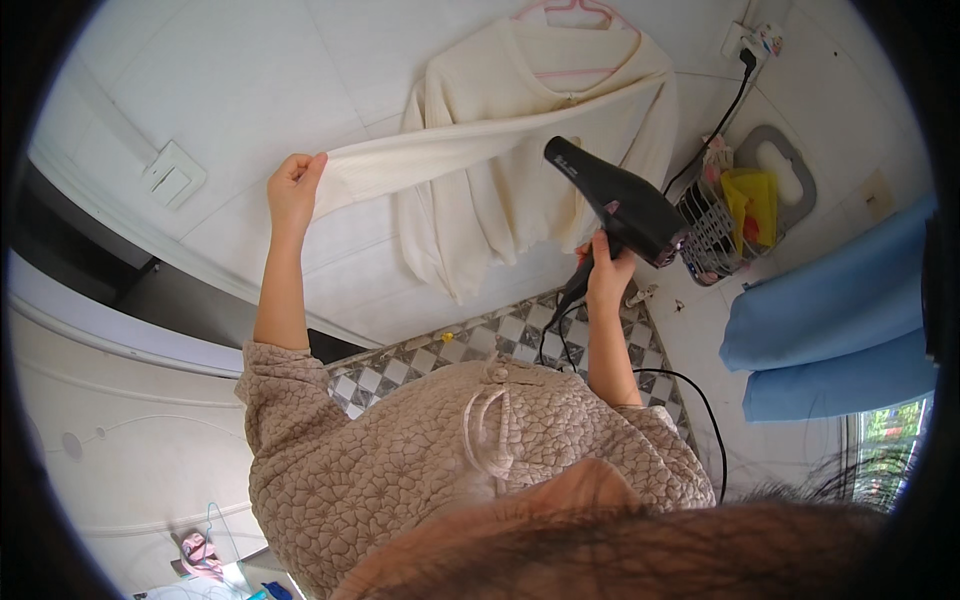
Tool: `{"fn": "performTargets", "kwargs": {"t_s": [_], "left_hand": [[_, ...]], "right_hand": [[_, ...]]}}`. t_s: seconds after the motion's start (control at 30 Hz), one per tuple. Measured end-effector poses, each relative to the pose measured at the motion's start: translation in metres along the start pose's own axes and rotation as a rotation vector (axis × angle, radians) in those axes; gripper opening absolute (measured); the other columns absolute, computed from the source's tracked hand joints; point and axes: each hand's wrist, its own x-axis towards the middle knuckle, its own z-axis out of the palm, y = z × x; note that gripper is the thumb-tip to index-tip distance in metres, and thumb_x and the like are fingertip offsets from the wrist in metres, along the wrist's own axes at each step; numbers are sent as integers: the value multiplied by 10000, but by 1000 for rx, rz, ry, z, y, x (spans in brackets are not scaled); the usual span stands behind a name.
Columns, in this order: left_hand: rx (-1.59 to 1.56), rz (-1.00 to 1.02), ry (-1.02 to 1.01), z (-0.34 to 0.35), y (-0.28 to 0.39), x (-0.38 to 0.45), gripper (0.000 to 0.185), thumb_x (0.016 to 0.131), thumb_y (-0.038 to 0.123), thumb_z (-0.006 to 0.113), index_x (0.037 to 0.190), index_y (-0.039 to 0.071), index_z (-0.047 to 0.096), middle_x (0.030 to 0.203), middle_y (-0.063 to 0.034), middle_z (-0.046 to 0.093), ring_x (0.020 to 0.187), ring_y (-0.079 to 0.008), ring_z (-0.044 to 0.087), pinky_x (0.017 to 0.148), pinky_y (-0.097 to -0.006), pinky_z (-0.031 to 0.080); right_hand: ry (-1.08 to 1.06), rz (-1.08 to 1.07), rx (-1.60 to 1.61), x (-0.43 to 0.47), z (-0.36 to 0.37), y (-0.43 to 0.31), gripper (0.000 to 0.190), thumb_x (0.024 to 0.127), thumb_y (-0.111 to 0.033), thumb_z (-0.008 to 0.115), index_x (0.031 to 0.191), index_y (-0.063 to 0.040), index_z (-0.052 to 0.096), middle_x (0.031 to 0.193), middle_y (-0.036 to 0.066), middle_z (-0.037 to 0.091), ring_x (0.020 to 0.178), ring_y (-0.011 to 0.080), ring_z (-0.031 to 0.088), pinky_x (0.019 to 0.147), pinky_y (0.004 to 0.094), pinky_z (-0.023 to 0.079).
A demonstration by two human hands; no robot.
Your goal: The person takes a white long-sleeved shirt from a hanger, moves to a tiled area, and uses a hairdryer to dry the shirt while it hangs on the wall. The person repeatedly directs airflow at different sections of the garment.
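Note:
A cream knit cardigan hangs against the white wall on a pink hanger. With my left hand I pinch the cuff of one sleeve and hold it stretched out to the left, across the garment's front. My right hand grips the handle of a black hair dryer. The dryer's nozzle points up and left, close to the stretched sleeve and apart from it. Part of the cardigan's lower right side is hidden behind the dryer. Whether the dryer is running cannot be told.
A black plug with a cord sits in a wall socket at upper right. Below it hangs a grey basket holding a yellow packet. A blue curtain covers the right side. A light switch is at left. Cord loops hang above the checkered floor.

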Motion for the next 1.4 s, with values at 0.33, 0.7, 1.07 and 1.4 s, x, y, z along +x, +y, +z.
{"fn": "performTargets", "kwargs": {"t_s": [0.33,0.7,1.07,1.4], "left_hand": [[-1,-9,9,2,-5,1,238,802,203,641,685,14,557,567,58,444,526,-15,343,469,-186,268],[-30,-20,7,6,-5,2,238,803,199,639,680,17,549,568,63,439,527,-11,336,466,-187,261],[-39,-72,-11,4,-5,1,246,810,212,633,674,31,536,554,76,406,498,-7,291,440,-189,218],[-37,-74,-13,0,-8,2,228,802,197,637,679,27,547,561,69,424,509,-5,314,447,-187,239]], "right_hand": [[-203,42,24,-33,20,10,255,795,-177,648,843,31,508,665,69,570,569,144,568,520,256,443],[-61,-259,-115,-15,24,14,139,801,-71,594,862,31,523,676,76,578,567,118,544,513,237,437],[199,-330,-102,58,-13,-2,184,788,-35,608,928,55,530,777,84,595,588,134,565,502,252,448],[307,-314,-92,78,-7,-39,264,812,-166,611,871,72,514,640,113,589,515,132,535,467,241,409]]}}
